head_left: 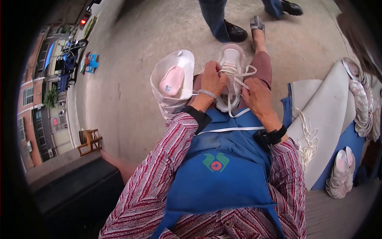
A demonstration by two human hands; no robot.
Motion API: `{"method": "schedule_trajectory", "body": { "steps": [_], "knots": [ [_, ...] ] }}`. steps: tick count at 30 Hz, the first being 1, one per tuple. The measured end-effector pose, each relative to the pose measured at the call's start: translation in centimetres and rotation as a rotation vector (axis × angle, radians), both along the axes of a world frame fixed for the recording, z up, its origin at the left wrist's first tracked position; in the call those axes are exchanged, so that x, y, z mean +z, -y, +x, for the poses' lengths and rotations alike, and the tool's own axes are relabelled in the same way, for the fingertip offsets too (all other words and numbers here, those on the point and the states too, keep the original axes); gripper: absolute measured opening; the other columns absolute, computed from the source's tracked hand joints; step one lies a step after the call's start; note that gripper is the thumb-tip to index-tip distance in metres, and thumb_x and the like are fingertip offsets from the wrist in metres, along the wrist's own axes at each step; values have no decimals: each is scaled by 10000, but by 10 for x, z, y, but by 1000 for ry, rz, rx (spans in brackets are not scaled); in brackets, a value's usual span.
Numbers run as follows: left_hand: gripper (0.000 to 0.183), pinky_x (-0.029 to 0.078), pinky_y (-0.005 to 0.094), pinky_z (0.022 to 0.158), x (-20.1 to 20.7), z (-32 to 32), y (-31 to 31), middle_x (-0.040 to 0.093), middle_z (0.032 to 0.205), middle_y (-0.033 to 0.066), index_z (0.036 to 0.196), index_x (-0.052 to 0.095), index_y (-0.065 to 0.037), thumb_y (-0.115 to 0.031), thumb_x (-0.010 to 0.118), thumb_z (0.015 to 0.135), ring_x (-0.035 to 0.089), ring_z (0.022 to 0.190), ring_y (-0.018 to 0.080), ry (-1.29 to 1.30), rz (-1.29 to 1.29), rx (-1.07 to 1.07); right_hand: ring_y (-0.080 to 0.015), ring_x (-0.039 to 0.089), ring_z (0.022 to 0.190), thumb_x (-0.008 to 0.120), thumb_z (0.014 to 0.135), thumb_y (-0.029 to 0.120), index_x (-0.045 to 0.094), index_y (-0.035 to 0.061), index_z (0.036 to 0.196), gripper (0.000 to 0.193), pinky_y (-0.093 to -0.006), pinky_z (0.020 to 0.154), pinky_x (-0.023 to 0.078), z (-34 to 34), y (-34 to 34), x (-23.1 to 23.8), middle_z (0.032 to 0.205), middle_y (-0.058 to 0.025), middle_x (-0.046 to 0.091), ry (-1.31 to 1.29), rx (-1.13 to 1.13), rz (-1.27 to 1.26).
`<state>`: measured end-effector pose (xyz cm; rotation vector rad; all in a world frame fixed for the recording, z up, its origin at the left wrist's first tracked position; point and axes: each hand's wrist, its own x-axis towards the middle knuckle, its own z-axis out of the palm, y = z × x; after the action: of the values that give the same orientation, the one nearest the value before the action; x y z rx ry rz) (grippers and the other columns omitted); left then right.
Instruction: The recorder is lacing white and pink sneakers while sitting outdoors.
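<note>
A white and pale pink sneaker [231,59] lies on my lap between my knees, its toe pointing away from me. My left hand [213,82] is closed on the white shoelace [250,72] at the sneaker's left side, fingertips by the eyelets. On the right side my right hand [258,97] pinches the same lace, which forms a loose loop over the tongue. Its long tail trails down over my blue apron [219,175]. Beside my left wrist stands a whitish bag [159,93] with a pink insole [172,81] lying at its top.
At right, a pale sheet [326,119] over blue cloth carries a bundle of white laces [306,145]. Stacked whitish shoe pieces [339,175] lie beyond. Another person's black shoe [235,32] is on the concrete ahead. Farther left are a wooden stool [90,142] and a blue stool [92,63].
</note>
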<state>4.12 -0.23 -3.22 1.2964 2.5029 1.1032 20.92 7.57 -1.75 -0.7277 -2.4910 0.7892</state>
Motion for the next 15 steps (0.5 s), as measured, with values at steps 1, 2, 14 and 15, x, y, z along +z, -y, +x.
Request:
{"method": "schedule_trajectory", "body": {
  "steps": [1,2,14,15],
  "knots": [
    [208,437,392,678,1,3,-1,515,820,193,851,487,-7,-107,560,683,516,759,333,20,15,16,-302,595,701,580,766,173,519,82,825,125,-417,600,484,1,-1,-1,796,-94,545,21,-27,-5],
    [208,437,392,678,2,6,-1,515,820,193,851,487,-7,-107,560,683,516,759,333,7,17,55,-303,590,721,587,764,173,520,89,821,121,-418,606,480,0,-1,-2,792,-90,540,43,-56,-7],
    [221,425,449,708,15,10,1,480,869,202,896,452,-39,-109,513,695,503,812,386,-27,-62,113,-339,587,660,627,746,161,535,107,855,153,-444,569,470,-2,1,8,802,-98,540,-54,-27,-33],
    [209,423,434,696,15,12,4,482,837,198,882,454,-26,-99,508,693,499,786,372,-33,-69,138,-339,587,660,627,746,161,535,107,855,153,-444,569,470,-2,3,7,802,-98,540,-76,-26,-28]
  ]
}}
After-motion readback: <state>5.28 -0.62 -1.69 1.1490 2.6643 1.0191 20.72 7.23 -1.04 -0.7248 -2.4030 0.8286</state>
